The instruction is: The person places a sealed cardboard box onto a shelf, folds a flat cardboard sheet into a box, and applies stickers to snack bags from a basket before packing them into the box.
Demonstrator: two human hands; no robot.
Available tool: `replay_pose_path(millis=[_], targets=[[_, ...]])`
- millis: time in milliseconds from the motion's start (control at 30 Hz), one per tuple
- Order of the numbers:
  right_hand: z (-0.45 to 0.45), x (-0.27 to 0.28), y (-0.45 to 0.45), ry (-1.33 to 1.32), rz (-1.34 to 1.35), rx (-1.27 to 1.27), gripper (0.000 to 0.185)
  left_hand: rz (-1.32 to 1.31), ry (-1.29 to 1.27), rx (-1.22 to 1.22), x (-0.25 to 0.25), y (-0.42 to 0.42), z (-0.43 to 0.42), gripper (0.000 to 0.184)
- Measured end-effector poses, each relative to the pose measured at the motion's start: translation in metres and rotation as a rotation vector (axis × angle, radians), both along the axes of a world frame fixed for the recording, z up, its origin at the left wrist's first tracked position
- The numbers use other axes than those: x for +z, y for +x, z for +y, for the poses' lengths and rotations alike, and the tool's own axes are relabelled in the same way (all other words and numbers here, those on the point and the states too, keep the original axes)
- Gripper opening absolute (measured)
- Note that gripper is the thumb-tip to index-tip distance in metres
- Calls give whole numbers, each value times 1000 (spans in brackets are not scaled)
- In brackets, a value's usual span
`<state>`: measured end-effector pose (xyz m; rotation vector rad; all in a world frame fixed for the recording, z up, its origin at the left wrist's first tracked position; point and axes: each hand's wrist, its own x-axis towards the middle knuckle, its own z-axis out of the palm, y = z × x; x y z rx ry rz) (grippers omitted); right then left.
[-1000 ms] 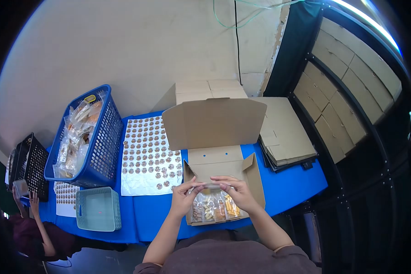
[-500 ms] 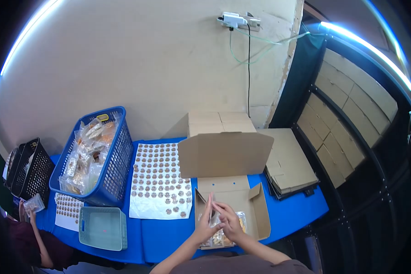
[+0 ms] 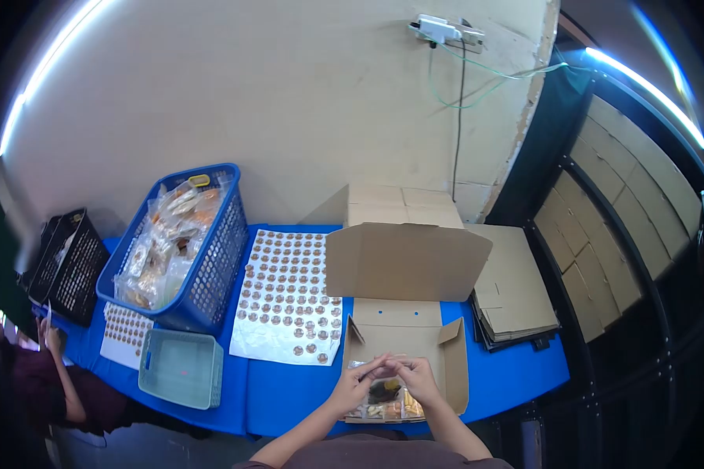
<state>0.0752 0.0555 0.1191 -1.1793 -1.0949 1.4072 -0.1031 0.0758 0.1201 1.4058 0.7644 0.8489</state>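
Observation:
An open cardboard box point(image 3: 455, 359) stands in front of me with its lid point(image 3: 411, 262) raised. Clear packets of food point(image 3: 379, 408) lie in its near part, some orange-yellow and one dark. Over these packets, my left hand point(image 3: 365, 381) has its fingers bent inward. My right hand point(image 3: 418, 380) meets it from the other side with its fingertips pinched together. Whatever the fingers hold, if anything, is too small or hidden to name. The dark packet point(image 3: 382, 390) shows just below the hands; whether they touch it I cannot tell.
Left of the box lies a sheet of round stickers point(image 3: 285, 297). Beyond it stand a blue basket of packets point(image 3: 176, 250), a pale green tray point(image 3: 181, 367) and a black crate point(image 3: 70, 262). Flat cardboard point(image 3: 516, 281) is stacked at right. A co-worker's hand point(image 3: 52, 338) shows far left.
My hands have gone from upright, nearly pressed palms to bent fingers meeting at the tips, uncovering more packets. The view has shifted left. The co-worker's packet has turned edge-on.

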Motion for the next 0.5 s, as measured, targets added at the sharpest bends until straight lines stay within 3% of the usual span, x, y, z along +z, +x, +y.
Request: replay_pose_path(millis=[100, 167, 233, 300, 367, 433, 500], targets=[[2, 8, 3, 80, -105, 188, 34, -216, -132, -130, -2, -9, 0, 49], [1, 11, 6, 111, -135, 243, 40, -206, -182, -163, 9, -16, -2, 57], [3, 12, 7, 146, -165, 290, 46, 137, 281, 117, -10, -20, 2, 59], [7, 13, 6, 131, -47, 92, 49, 58, 207, 189, -12, -26, 2, 60], [9, 15, 6, 126, 10, 3, 50, -112, 5, 62, 2, -40, 5, 59], [7, 15, 0, 160, -20, -64, 47, -81, 5, -43, 4, -37, -1, 66], [-2, 19, -17, 314, -144, 61, 52, 214, 441, 66, 9, -13, -17, 77]])
